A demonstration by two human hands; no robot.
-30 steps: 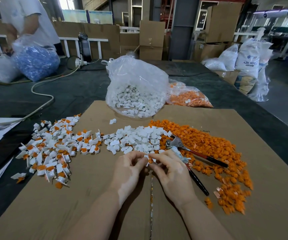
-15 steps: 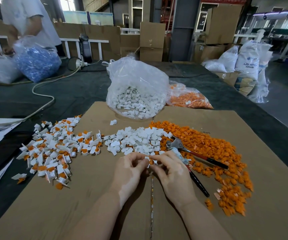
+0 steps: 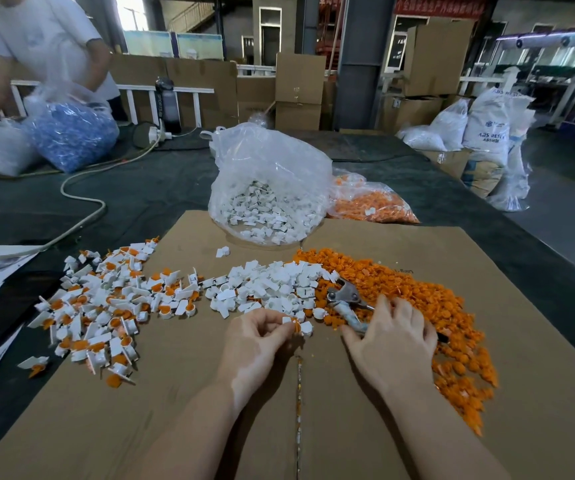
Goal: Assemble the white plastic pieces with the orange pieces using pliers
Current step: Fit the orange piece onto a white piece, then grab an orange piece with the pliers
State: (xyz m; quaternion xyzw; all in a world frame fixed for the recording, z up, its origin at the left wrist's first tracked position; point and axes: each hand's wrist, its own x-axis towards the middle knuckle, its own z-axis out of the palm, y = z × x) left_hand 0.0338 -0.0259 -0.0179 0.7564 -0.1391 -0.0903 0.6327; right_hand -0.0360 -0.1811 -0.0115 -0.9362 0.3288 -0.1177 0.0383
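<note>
Slippage is the main risk now. The left hand (image 3: 262, 329) pinches a white piece with an orange piece (image 3: 294, 325) loosely seated in it, just above the cardboard (image 3: 210, 410) on the surface, and nothing yet locks the two together; a small twist of the fingers could let the orange part drop out. The right hand (image 3: 391, 336) lies with fingers spread and fairly straight over the handles of the pliers (image 3: 346, 299), touching them but not yet closed around them (whether the thumb has hooked underneath I cannot tell). The pliers rest on the edge of the orange heap (image 3: 417, 299), beside the loose white heap (image 3: 272, 282), so a hurried grab may scatter parts or scoop one up against the handles. Finished pieces (image 3: 106, 306) lie well apart to the left, safely out of reach.
</note>
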